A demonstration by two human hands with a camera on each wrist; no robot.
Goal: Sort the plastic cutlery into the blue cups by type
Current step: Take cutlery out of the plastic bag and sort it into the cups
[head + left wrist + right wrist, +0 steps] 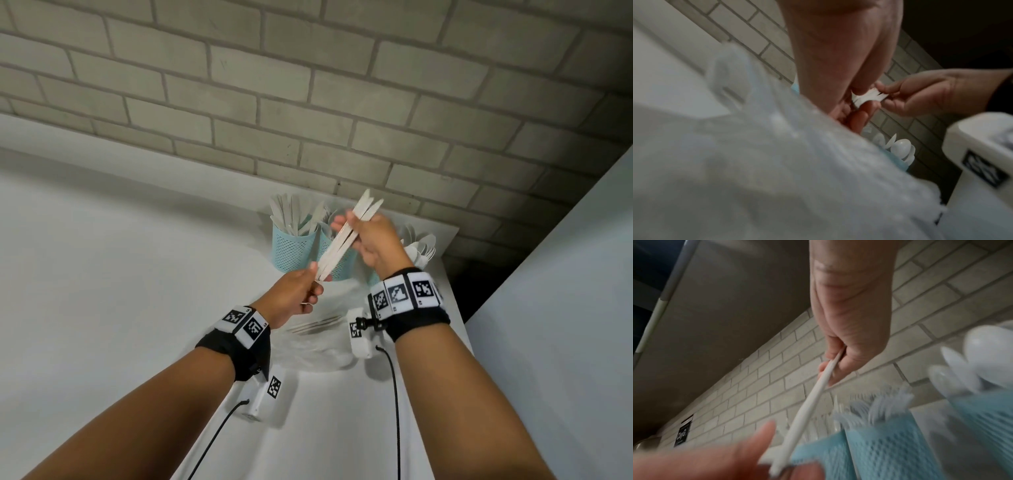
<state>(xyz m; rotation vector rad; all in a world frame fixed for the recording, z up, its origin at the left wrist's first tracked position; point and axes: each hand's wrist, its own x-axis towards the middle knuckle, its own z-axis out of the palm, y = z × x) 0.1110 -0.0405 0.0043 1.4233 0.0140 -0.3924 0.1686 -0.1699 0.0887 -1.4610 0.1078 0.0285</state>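
Both hands hold one bundle of white plastic knives [344,238] slanted in the air in front of the blue cups. My left hand [312,275] pinches its lower end, and my right hand [351,222] grips it higher up, fingers curled round it. The right wrist view shows the same bundle [813,402] running from my right hand [835,363] down to my left thumb [758,439]. Three blue mesh cups stand by the wall: the left cup [291,248] holds knives, the middle cup [337,265] forks, and the right one, mostly hidden, spoons [423,245].
A clear plastic bag [318,342] with more white cutlery lies on the white counter [137,274] under my hands. A brick wall [308,102] stands right behind the cups. The counter ends at a dark gap [479,274] on the right.
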